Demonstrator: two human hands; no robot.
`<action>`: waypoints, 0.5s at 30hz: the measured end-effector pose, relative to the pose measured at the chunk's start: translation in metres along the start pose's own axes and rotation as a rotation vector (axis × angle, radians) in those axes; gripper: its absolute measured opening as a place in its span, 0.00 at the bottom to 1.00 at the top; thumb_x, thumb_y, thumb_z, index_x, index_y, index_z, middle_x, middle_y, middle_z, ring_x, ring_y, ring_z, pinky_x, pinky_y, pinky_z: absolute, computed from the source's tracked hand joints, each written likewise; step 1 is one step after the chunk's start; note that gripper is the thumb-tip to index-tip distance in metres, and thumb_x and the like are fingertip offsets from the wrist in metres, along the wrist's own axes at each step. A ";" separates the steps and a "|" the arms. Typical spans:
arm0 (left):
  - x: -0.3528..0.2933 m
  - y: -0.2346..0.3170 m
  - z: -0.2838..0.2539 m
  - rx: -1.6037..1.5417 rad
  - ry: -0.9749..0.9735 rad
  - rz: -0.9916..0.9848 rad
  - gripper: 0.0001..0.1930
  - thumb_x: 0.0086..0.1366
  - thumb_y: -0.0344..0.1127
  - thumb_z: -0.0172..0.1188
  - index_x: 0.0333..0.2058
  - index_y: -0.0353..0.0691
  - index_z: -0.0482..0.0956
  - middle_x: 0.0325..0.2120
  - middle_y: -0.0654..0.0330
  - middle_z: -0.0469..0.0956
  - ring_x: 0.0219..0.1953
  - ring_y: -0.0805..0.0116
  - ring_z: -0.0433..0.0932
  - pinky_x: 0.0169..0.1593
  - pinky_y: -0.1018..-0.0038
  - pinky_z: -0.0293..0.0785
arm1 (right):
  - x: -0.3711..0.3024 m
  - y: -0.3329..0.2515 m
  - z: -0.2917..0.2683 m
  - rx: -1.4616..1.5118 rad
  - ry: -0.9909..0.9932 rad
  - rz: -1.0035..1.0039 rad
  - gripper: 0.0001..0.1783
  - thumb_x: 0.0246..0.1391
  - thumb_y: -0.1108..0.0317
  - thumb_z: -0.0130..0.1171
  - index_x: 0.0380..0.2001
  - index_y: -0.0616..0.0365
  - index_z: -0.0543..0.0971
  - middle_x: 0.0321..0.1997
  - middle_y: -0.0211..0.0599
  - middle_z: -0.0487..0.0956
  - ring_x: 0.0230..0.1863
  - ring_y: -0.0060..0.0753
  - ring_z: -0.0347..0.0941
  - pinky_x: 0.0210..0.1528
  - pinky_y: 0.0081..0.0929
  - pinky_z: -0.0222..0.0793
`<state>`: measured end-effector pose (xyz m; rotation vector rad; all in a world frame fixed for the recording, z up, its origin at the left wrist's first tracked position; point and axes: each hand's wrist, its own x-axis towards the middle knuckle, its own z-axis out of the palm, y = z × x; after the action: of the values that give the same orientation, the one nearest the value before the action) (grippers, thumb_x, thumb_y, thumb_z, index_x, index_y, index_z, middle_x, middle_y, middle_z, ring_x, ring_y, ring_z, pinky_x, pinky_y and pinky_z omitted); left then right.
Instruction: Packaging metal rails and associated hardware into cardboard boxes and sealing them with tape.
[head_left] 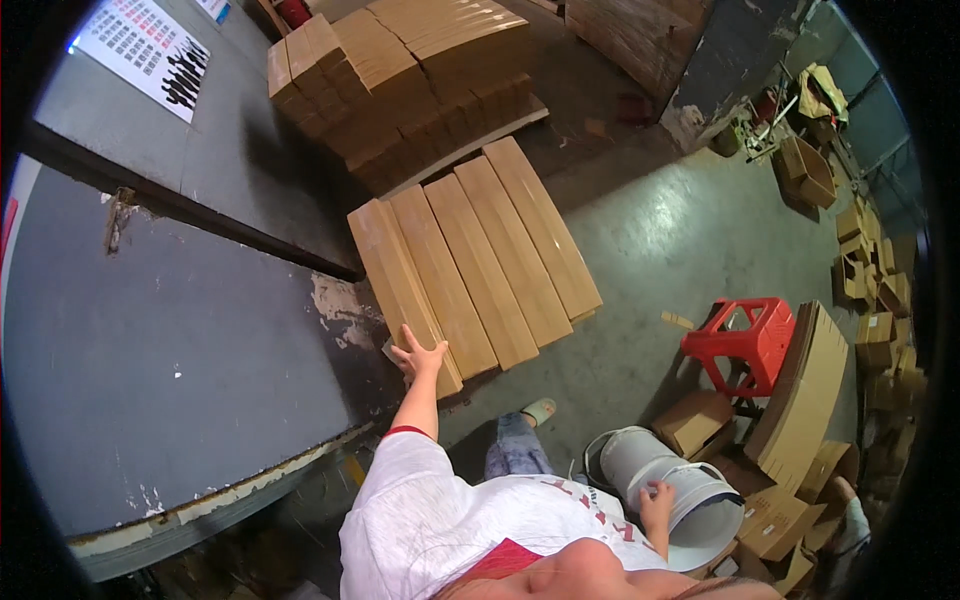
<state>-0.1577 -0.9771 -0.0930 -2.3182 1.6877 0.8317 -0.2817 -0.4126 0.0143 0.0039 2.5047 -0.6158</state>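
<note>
My left hand (418, 356) lies with fingers spread on the near end of the leftmost long brown cardboard box (395, 270). That box is one of several long boxes set side by side in a stack, their far ends angled up to the left. Its neighbour, a second long box (445, 280), shows a glossy strip on top. My right hand (657, 495) is by my side, above the white buckets (640, 465), with its fingers curled and nothing visible in them. Whether it touches a bucket I cannot tell.
Beyond the stack, a big pile of brown cartons (400, 60) sits on a pallet (525, 118). A grey metal surface (210, 370) stands close on my left. To my right are a red plastic stool (745, 345), flattened cardboard (800, 400) and scattered cartons (775, 525).
</note>
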 end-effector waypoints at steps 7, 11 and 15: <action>0.003 0.012 -0.004 0.012 0.077 0.012 0.54 0.42 0.51 0.70 0.64 0.78 0.42 0.66 0.49 0.39 0.63 0.41 0.54 0.57 0.41 0.58 | -0.008 0.016 0.009 -0.060 -0.072 0.042 0.15 0.44 0.66 0.64 0.36 0.60 0.76 0.43 0.47 0.67 0.37 0.43 0.70 0.42 0.34 0.69; 0.007 0.010 0.001 0.009 0.128 0.030 0.54 0.42 0.50 0.70 0.64 0.78 0.43 0.66 0.51 0.40 0.62 0.42 0.54 0.56 0.42 0.58 | -0.010 0.013 0.006 -0.074 -0.039 -0.024 0.16 0.44 0.64 0.64 0.35 0.60 0.76 0.43 0.48 0.68 0.38 0.45 0.70 0.43 0.35 0.68; 0.004 0.013 -0.002 0.018 0.118 0.012 0.54 0.41 0.48 0.70 0.64 0.78 0.44 0.66 0.49 0.39 0.62 0.41 0.55 0.56 0.43 0.60 | -0.011 0.015 0.010 -0.108 -0.029 -0.054 0.16 0.44 0.65 0.63 0.36 0.60 0.76 0.43 0.48 0.68 0.40 0.46 0.69 0.45 0.36 0.67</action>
<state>-0.1681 -0.9864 -0.0907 -2.3914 1.7488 0.6910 -0.2658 -0.4022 0.0064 -0.1127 2.5136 -0.4977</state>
